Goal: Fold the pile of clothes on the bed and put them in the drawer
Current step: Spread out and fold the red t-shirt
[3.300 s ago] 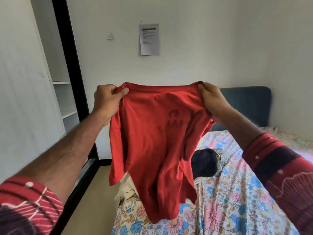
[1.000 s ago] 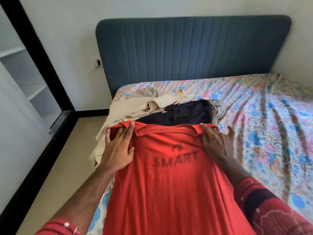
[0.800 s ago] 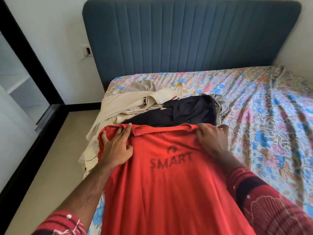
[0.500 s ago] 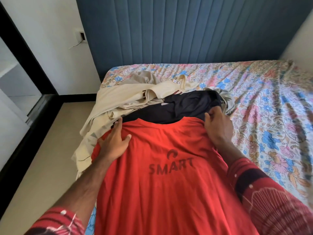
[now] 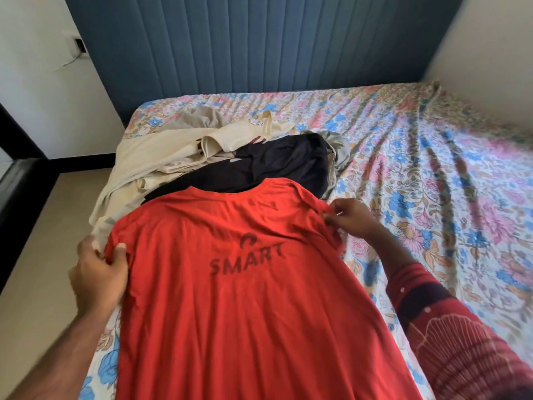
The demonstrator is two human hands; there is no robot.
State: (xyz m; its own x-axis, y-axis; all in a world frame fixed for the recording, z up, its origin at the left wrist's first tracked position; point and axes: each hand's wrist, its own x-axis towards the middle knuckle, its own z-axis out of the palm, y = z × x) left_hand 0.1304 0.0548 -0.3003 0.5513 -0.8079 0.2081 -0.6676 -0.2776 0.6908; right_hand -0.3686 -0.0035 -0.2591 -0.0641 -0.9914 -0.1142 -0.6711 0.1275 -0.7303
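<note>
Our left hand (image 5: 98,272) sits at the left edge of the red shirt (image 5: 245,298), its thumb and fingers curled round a bunched bit of the left sleeve. This side hangs close to the edge of the bed (image 5: 432,174), with the floor (image 5: 43,255) just beyond. If we tug outward or let go carelessly, the sleeve, and perhaps the side of the shirt, could slide off the mattress and drag the rest askew.

The shirt itself lies spread flat on the bed, its printed word facing up, and its collar end overlaps the black garment (image 5: 274,166) of the unfolded pile. Beside that lies the beige garment (image 5: 173,151), draped partly over the bed's left edge. We judge that folding here risks catching the black cloth under the collar, so that a fold would pick it up or come out lumpy. The beige piece also looks ready to slip to the floor if the pile is nudged.

Our right hand (image 5: 352,217) pinches the right shoulder seam between thumb and fingertips, the cloth puckered there. Uneven pull between our two hands would skew the shirt and set wrinkles across the chest before the first fold. The flowered sheet is already rumpled to the right, so a fold laid over those ridges may not lie crisp. No drawer shows in this view.
</note>
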